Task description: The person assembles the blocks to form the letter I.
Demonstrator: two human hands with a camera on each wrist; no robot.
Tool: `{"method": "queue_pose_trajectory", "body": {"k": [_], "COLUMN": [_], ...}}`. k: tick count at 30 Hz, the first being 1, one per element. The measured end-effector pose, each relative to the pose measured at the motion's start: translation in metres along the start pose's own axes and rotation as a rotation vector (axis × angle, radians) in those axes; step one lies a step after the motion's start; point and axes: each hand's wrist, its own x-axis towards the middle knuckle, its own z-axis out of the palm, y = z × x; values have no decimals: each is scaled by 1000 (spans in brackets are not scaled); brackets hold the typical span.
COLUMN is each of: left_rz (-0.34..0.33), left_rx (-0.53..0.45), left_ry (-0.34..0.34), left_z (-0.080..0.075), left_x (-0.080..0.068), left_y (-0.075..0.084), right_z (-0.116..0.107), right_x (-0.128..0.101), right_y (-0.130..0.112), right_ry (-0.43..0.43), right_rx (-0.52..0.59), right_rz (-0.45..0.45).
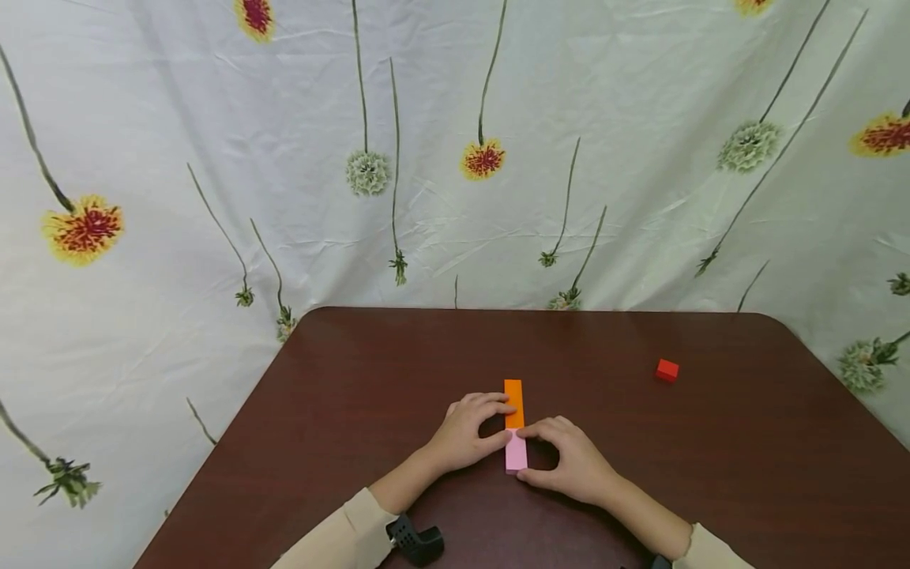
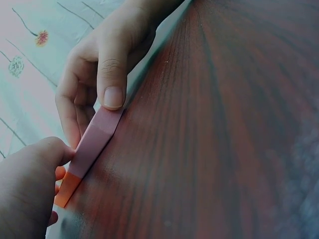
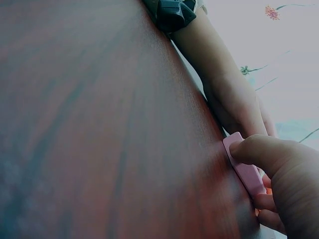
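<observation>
A pink rectangular block lies on the dark table, end to end with an orange block of similar width. My left hand holds at the orange block, its fingers reaching over it, while the thumb touches the pink block's left side near the joint. From the right, my right hand grips the pink block, thumb at its near end and index finger close to the joint. The pink block also shows between both hands in the left wrist view. Part of the orange block is hidden by the left fingers.
A small red block sits apart toward the back right of the table. Behind the table hangs a white flower-print cloth. A black device is strapped to the left wrist.
</observation>
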Motion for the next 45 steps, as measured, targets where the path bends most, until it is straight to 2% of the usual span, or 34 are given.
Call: {"method": "queue_pose_trajectory", "body": {"k": [16, 24, 36, 45], "left_rz": [-4, 14, -32, -35], "left_rx": [-1, 3, 6, 11], "left_ry": [-7, 2, -32, -30], "left_z": [0, 1, 0, -1], "left_x": [0, 1, -1, -2], "left_y": [1, 0, 0, 1], "right_z": [-1, -3, -13, -27], "right_x": [0, -1, 3, 5], "right_y": [0, 1, 7, 13], "right_ry": [-12, -6, 18, 51], "right_rx": [-2, 32, 60, 61], "right_rz": [-11, 28, 49, 130]}}
